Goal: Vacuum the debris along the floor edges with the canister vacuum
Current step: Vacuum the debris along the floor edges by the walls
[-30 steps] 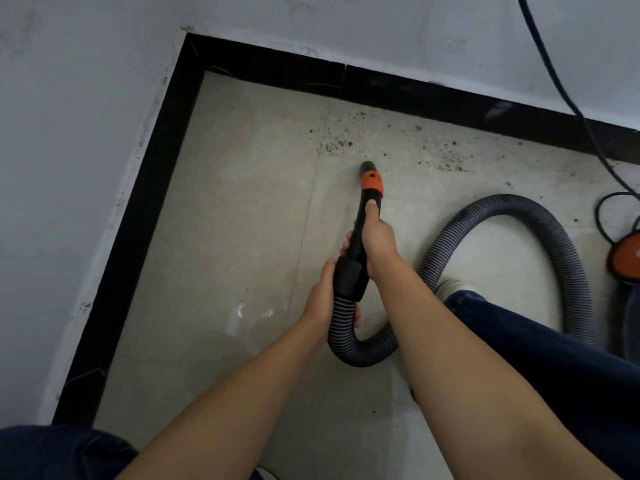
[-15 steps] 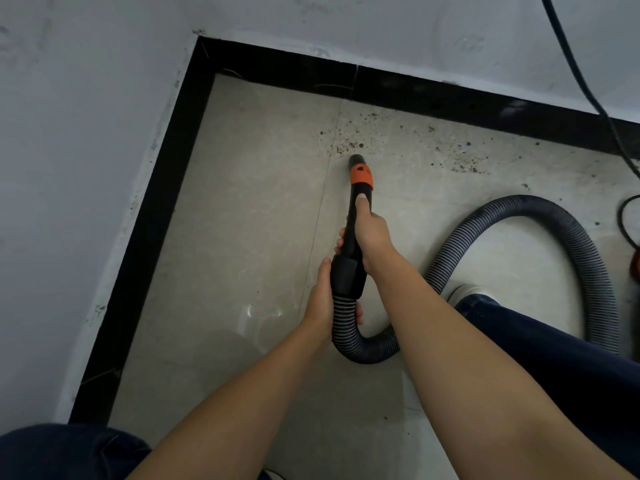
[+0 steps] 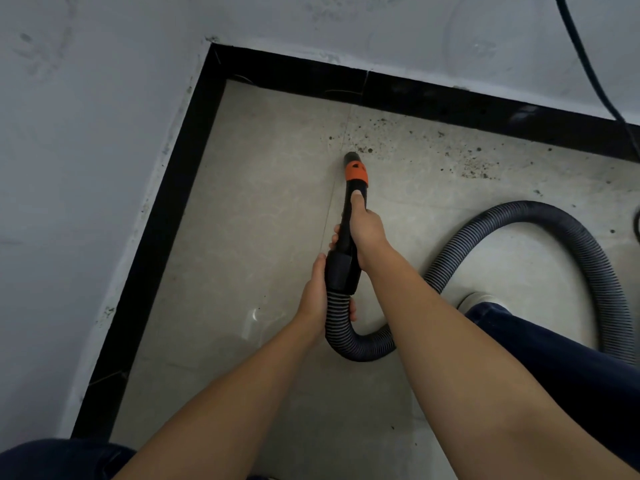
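Right hand (image 3: 367, 237) grips the nozzle wand (image 3: 349, 216), thumb along it for aim; left hand (image 3: 317, 299) holds the hose (image 3: 337, 313), steadying. Tip reaches debris (image 3: 367, 147) at twelve o'clock, by the skirting (image 3: 415, 98).

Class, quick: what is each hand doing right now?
Left hand: grips the hose just below the black cuff.
Right hand: grips the nozzle, thumb along its top.

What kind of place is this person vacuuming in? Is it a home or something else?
Probably a bare indoor room, possibly a home or an unfurnished unit; I cannot tell which. It shows a corner of painted white walls, a black skirting strip and pale floor tiles sprinkled with dark debris.
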Available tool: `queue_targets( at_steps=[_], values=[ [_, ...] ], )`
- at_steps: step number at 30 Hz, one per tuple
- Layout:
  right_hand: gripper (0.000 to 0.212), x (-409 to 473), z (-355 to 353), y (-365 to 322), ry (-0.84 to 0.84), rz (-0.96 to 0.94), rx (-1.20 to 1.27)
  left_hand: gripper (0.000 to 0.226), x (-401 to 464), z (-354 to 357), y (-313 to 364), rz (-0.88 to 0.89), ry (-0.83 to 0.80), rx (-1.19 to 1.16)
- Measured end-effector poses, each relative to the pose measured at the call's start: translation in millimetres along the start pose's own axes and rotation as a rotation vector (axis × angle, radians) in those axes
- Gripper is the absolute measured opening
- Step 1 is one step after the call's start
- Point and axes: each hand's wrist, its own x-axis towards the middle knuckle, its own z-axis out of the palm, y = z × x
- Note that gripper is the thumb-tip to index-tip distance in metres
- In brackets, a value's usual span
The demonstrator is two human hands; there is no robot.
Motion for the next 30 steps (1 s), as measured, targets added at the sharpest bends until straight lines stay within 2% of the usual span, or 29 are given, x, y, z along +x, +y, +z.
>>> queue_targets(
  at_steps=[10,25,30],
  values=[
    [0.044,8,-43,-11,0.084,-0.029,0.046,0.064,5,35,0,-0.037,-0.086,0.072],
    [0.043,7,31,-16,-0.079,-0.017,-0.07,0.063,6,-9,20,0.066,-0.008,-0.093],
    [0.044,12,29,-22,-0.042,-0.022,-0.042,0.063,12,-7,29,0.063,-0.037,-0.064]
  ],
)
